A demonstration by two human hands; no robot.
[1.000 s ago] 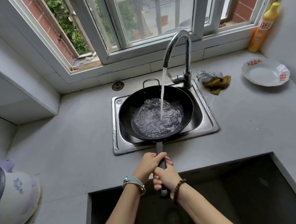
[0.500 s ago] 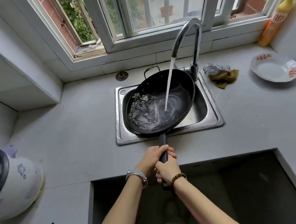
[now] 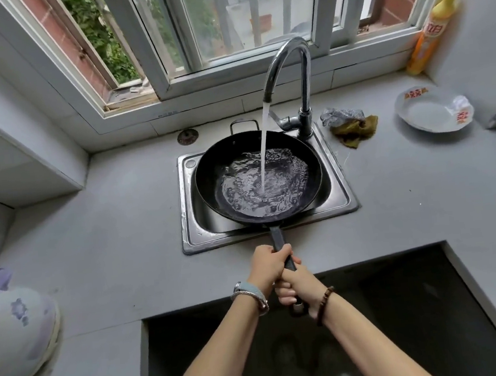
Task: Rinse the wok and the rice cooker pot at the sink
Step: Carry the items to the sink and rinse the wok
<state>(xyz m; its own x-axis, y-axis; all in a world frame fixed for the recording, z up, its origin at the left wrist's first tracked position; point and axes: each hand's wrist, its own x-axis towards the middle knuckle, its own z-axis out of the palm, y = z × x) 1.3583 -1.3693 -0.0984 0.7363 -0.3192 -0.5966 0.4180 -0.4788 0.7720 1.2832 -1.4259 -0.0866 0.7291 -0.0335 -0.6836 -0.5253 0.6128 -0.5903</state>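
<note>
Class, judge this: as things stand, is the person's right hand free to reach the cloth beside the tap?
Probably not yet. The right hand shares a grip with the left hand on the wok handle. The counter towards the cloth looks unobstructed.

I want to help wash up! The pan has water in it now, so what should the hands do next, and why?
Probably tip the wok sideways to pour the water into the sink. Both the left hand and right hand grip the handle, the wok sits level, a pool already covers its bottom, and the tap is running.
</note>
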